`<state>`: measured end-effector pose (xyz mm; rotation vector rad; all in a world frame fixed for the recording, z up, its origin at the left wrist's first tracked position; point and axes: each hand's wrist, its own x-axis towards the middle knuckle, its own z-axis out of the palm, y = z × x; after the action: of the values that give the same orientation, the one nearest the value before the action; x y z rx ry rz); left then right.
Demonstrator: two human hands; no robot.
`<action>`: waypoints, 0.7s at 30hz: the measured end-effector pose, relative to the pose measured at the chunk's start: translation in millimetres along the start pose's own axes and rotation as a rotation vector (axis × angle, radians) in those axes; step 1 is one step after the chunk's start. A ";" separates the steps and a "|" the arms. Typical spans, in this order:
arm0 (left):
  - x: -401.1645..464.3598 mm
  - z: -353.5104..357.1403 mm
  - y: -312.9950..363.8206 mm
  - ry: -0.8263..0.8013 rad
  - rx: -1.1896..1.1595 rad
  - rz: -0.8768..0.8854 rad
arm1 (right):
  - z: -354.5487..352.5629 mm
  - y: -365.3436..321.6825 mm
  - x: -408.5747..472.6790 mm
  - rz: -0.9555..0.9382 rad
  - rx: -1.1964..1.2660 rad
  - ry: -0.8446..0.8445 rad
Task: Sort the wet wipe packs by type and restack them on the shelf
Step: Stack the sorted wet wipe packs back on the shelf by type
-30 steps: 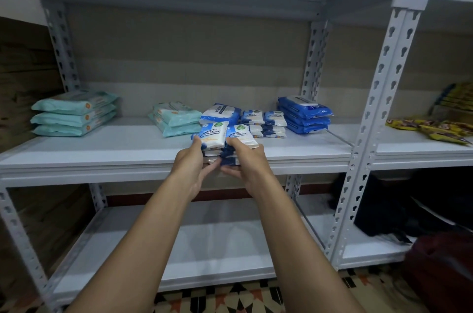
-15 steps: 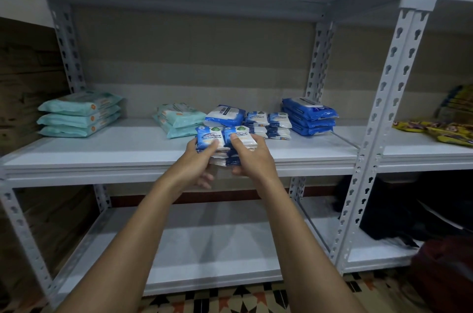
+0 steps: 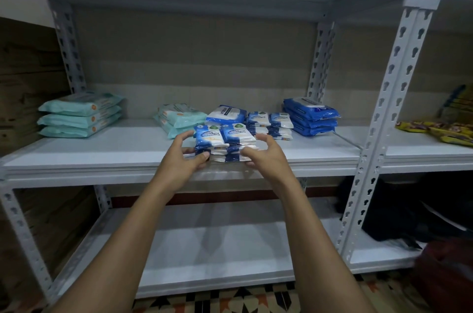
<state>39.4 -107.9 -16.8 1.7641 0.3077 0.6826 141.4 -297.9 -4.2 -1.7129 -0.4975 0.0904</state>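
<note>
Two side-by-side piles of small blue-and-white wipe packs (image 3: 225, 138) rest on the middle shelf (image 3: 102, 156) near its front edge. My left hand (image 3: 181, 159) flanks their left side, fingers spread and thumb touching the lower packs. My right hand (image 3: 268, 156) flanks the right side, its fingers loosely curved and its thumb at the packs. Behind them lie a larger blue-and-white pack (image 3: 225, 114), more small packs (image 3: 268, 123), a dark blue stack (image 3: 312, 118) and two teal stacks (image 3: 79, 118) (image 3: 179, 119).
A perforated upright post (image 3: 378, 133) divides the shelving on the right. Yellow snack packets (image 3: 440, 131) lie on the neighbouring shelf. A lower shelf (image 3: 204, 243) runs beneath, with dark bags (image 3: 409, 210) at its right.
The small packs went down from my grip onto the shelf's front edge. Both hands have loosened and spread to the sides of the pile.
</note>
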 end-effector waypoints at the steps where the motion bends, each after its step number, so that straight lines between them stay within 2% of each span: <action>1: 1.0 -0.9 -2.9 -0.008 -0.027 -0.006 | -1.6 2.0 1.1 -0.018 -0.019 0.005; 3: 2.2 -3.2 -3.9 0.014 0.055 0.021 | -4.0 3.3 3.5 -0.044 -0.105 0.053; 6: 1.2 -7.5 2.3 0.132 0.217 0.062 | -3.9 4.6 7.3 -0.061 -0.165 0.167; 9: 2.3 -12.8 9.8 0.211 0.223 0.044 | -9.8 -2.7 3.1 -0.058 -0.298 0.229; 11: 1.7 -15.1 14.9 0.166 0.070 0.026 | -16.7 -10.4 -0.6 -0.053 -0.295 0.119; 14: -2.4 -13.6 20.3 0.024 -0.097 -0.046 | -17.6 -16.6 -7.3 -0.077 -0.123 -0.266; 15: -3.7 -11.3 20.5 -0.015 -0.155 -0.080 | -14.3 -15.4 -7.6 -0.085 -0.095 -0.315; 19: -3.0 -4.3 14.2 -0.065 -0.259 -0.126 | 2.3 -6.0 -5.6 -0.105 0.025 -0.251; 21: -1.3 -2.8 11.6 -0.057 -0.277 -0.128 | 8.3 -0.2 -4.0 -0.127 -0.008 -0.228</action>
<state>35.1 -109.9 -5.7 1.4837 0.2713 0.5538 135.0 -291.8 -6.6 -1.6835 -0.7752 0.1936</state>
